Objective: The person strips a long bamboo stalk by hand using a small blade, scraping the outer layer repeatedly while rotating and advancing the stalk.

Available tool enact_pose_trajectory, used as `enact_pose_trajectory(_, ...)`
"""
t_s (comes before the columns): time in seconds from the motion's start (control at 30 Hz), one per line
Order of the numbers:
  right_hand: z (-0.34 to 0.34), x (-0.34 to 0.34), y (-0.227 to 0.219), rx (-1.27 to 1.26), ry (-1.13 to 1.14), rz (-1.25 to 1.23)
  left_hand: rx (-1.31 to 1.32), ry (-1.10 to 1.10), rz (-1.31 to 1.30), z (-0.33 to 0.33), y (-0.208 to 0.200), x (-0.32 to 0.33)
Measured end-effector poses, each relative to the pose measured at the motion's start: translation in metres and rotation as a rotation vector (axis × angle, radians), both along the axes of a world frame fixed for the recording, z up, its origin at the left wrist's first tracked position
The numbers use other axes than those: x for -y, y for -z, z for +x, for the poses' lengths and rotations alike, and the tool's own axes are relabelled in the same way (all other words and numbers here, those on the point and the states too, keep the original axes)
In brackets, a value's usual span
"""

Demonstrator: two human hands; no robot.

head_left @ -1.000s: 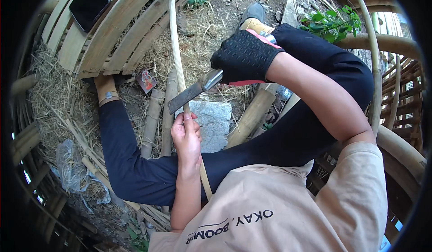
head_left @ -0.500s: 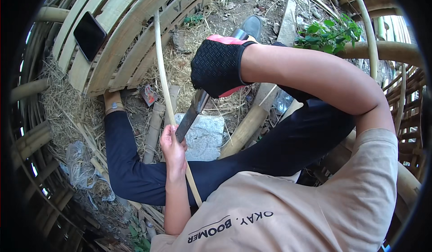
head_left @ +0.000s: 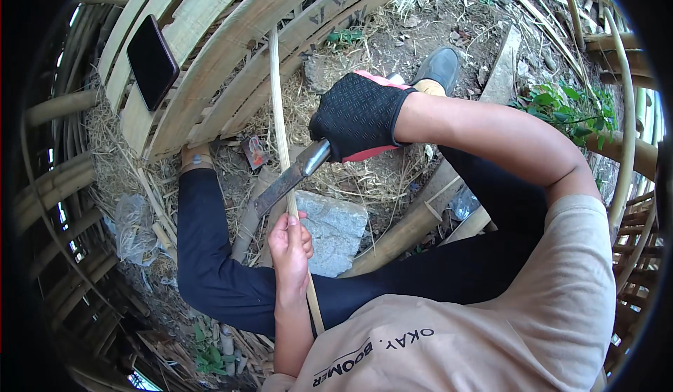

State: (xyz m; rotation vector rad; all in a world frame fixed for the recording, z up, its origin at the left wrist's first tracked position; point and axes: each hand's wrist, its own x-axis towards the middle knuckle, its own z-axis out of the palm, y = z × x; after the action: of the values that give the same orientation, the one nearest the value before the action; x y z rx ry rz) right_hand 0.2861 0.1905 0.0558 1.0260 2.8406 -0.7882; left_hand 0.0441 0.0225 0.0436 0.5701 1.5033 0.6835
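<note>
Plastic film (head_left: 134,231), one crumpled clear piece, lies at far left on straw-strewn ground (head_left: 112,150). Next we see one black phone (head_left: 152,63) resting on one slatted wooden platform (head_left: 221,59), then one small printed card (head_left: 254,154) on the ground. Of two hands, we note the bare left hand (head_left: 289,246), fingers curled round one pale strip (head_left: 278,98), which runs upright between platform and shirt (head_left: 484,322). One knife (head_left: 298,172) crosses the strip just above those fingers; we cannot tell how deeply it bites. Beside them sits one grey stone block (head_left: 333,227). The gloved right hand (head_left: 361,115) grips the knife's handle. Farther right we count one dark shoe (head_left: 439,68) and one leafy plant (head_left: 561,112).
</note>
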Motion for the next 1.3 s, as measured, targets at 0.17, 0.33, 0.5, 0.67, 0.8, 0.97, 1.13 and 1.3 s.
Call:
enact_pose_trajectory(0.17, -0.006, 0.016, -0.018, 0.05, 0.055, -0.025, -0.007, 0.006, 0.002, -0.013, 0.004, 0.001)
enact_pose_trajectory(0.33, -0.002, 0.044, -0.042, 0.175, 0.178, -0.038, 0.001, 0.082, 0.049, -0.021, 0.016, -0.007)
enact_pose_trajectory(0.5, 0.006, 0.076, -0.075, 0.251, 0.447, 0.02, 0.055, 0.202, 0.008, -0.017, 0.014, -0.011)
enact_pose_trajectory(0.67, -0.019, 0.119, -0.065, 0.087, 0.874, 0.039, -0.402, 0.547, 0.222, -0.03, 0.018, -0.019)
enact_pose_trajectory(0.8, -0.039, 0.132, -0.051, 0.011, 0.874, -0.13, -0.551, 0.934, 0.246, -0.037, -0.002, -0.05)
enact_pose_trajectory(0.97, -0.062, 0.119, -0.057, 0.062, 0.692, -0.185, -0.424, 0.948, 0.208, -0.071, 0.017, -0.061)
enact_pose_trajectory(1.13, -0.058, 0.113, -0.037, 0.011, 0.729, -0.129, 0.019, 0.791, 0.02, -0.055, 0.03, -0.028)
enact_pose_trajectory(1.3, -0.049, 0.121, -0.015, -0.124, 0.786, -0.104, 0.158, 0.581, -0.091, -0.041, 0.031, -0.025)
